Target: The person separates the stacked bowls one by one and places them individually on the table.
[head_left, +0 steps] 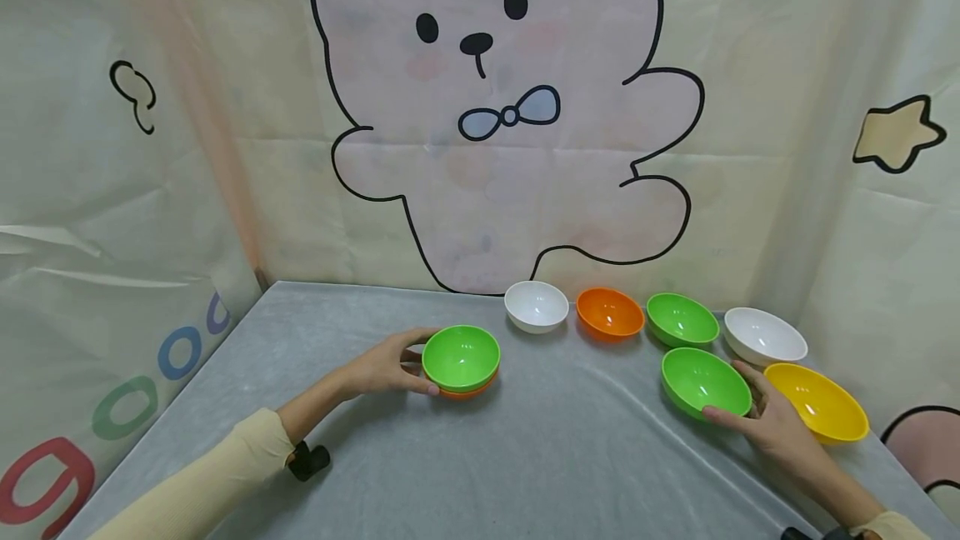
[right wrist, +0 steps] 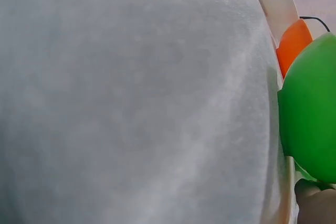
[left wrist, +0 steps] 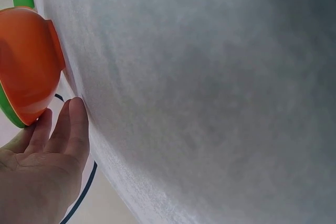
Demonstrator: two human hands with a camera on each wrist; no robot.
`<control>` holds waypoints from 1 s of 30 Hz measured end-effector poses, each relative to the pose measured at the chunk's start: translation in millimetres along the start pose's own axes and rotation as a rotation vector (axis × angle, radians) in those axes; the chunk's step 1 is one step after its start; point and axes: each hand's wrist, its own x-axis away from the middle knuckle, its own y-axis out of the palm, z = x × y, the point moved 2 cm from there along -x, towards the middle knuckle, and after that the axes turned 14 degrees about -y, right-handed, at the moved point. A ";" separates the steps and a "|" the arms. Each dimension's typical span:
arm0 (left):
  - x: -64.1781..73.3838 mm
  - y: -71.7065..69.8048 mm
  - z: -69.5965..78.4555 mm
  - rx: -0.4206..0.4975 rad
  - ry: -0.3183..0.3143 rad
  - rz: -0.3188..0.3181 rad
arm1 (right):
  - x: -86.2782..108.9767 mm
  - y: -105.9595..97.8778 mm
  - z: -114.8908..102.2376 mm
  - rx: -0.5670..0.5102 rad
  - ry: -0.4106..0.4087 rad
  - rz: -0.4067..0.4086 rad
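In the head view a green bowl (head_left: 461,357) sits inside an orange bowl (head_left: 467,394) on the grey cloth. My left hand (head_left: 390,367) holds this stack at its left side, thumb at the front and fingers behind. The left wrist view shows fingertips (left wrist: 46,116) against the orange bowl (left wrist: 31,61) near its rim. On the right, my right hand (head_left: 776,419) grips another green bowl (head_left: 701,386) by its right side, thumb in front. Only part of that hand shows below the green bowl (right wrist: 312,108) in the right wrist view.
Along the back stand a white bowl (head_left: 536,307), an orange bowl (head_left: 609,313), a green bowl (head_left: 681,319) and a second white bowl (head_left: 763,336). A yellow bowl (head_left: 821,402) is close beside my right hand. The grey tablecloth (head_left: 540,457) has folds at right; a printed curtain hangs behind.
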 end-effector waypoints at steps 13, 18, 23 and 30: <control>0.7 0.2 -1.0 -0.002 0.006 0.002 | -12.2 -4.3 -8.7 0.078 -0.073 -0.025; 0.8 0.2 -0.2 -0.004 0.006 0.000 | -18.1 -9.1 -15.3 0.066 -0.048 -0.064; 0.8 -0.1 0.6 -0.003 0.007 -0.004 | -24.1 -15.5 -17.8 0.031 -0.061 -0.067; 0.3 -0.6 0.7 -0.009 0.011 -0.005 | -34.3 -20.2 -24.9 -0.001 -0.158 -0.048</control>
